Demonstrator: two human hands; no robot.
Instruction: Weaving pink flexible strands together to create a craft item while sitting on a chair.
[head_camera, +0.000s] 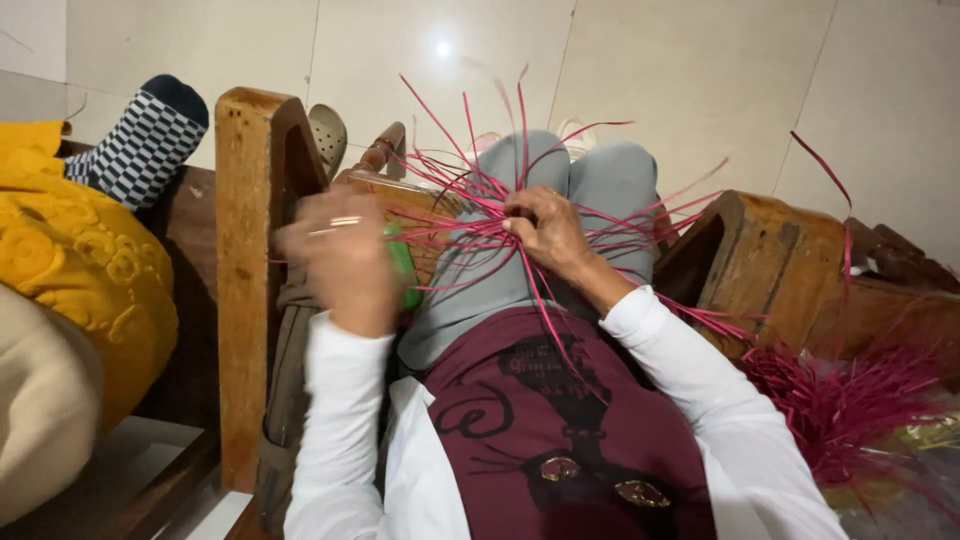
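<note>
A partly woven piece of thin pink strips (480, 225) rests on my grey-trousered knees, with loose ends fanning out in all directions. My right hand (545, 228) pinches the strips near the centre of the weave. My left hand (340, 262), wearing a ring and blurred by motion, is closed around a green object (403, 268) whose shape I cannot make out. Long white sleeves cover both arms.
A wooden chair arm (245, 270) stands at my left and another wooden arm (760, 250) at my right. A bundle of pink strips (850, 400) lies in a bag at lower right. Another person's checkered-socked foot (145, 140) and a yellow cushion (85, 270) sit at far left. Sandals lie on the pale tiled floor.
</note>
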